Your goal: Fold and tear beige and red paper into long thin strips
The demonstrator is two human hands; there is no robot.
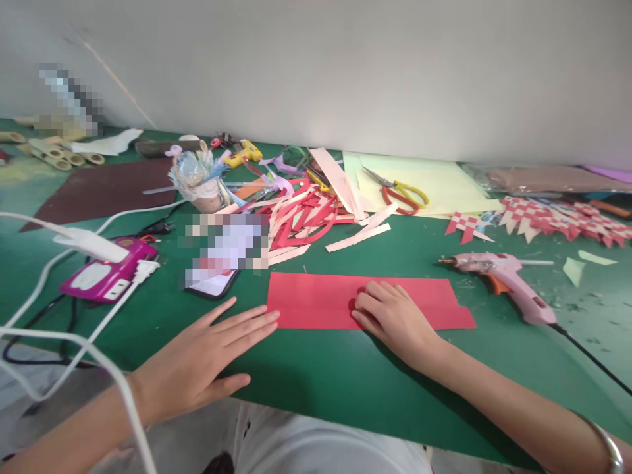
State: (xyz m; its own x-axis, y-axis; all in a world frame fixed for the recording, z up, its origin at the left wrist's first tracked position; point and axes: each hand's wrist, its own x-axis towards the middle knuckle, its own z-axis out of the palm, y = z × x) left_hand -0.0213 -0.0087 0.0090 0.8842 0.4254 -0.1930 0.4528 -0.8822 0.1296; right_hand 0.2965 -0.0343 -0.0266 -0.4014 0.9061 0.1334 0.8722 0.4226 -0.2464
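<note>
A strip of red paper [316, 299] lies flat near the front of the green table, with a lengthwise line across it and a small step at its right end. My left hand [207, 355] is spread, palm down, its fingertips touching the paper's left end. On the middle of the paper rests my right hand [392, 319], its fingers curled and pressed together; whether anything is under them is hidden.
A phone [214, 283] and magenta power socket [111, 270] with white cables sit left. Behind are red and pink strips [306, 220], scissors [395, 187] and a cup [202, 187]. A pink glue gun [513, 276] and checkered woven pieces [557, 217] lie right.
</note>
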